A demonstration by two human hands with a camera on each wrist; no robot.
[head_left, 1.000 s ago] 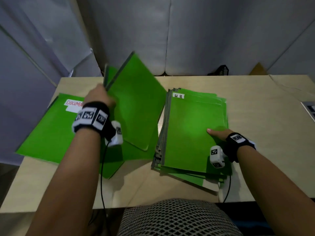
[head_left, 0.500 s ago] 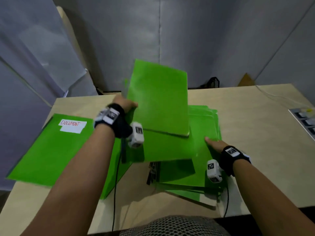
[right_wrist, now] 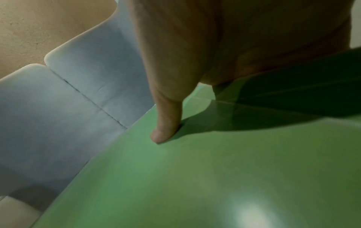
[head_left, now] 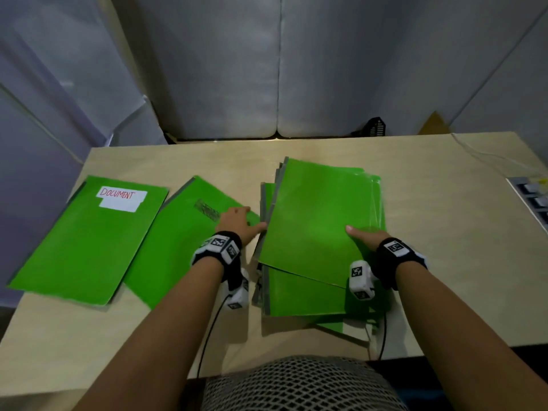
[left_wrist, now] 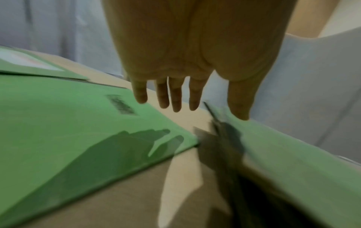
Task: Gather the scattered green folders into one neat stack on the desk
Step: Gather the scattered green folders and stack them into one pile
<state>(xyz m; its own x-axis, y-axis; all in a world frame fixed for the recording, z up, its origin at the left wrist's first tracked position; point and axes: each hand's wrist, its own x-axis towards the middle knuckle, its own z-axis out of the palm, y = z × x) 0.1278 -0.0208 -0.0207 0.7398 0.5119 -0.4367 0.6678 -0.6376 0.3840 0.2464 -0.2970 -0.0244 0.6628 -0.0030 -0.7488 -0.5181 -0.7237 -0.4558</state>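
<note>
A pile of green folders (head_left: 299, 295) lies at mid-right on the desk (head_left: 444, 232), with its top folder (head_left: 320, 215) skewed. My right hand (head_left: 366, 237) holds the pile's right edge. Its thumb (right_wrist: 166, 123) lies flat on the top folder (right_wrist: 215, 177), and its fingers are hidden under the edge. My left hand (head_left: 237, 221) hovers with straight fingers (left_wrist: 175, 95) over a loose folder with a dark label (head_left: 184, 241), its thumb by the pile's left edge. A folder marked DOCUMENT (head_left: 89, 238) lies at far left, overlapping the loose one.
A button panel (head_left: 533, 197) sits at the desk's right edge, with a thin white cable (head_left: 480, 155) running to it. Grey padded panels (head_left: 326, 69) stand behind the desk. A mesh chair back (head_left: 296, 384) is at the near edge.
My left hand carried a folder rightward, laid it on the pile and let go. It now hovers open left of the pile. The right hand stayed on the pile.
</note>
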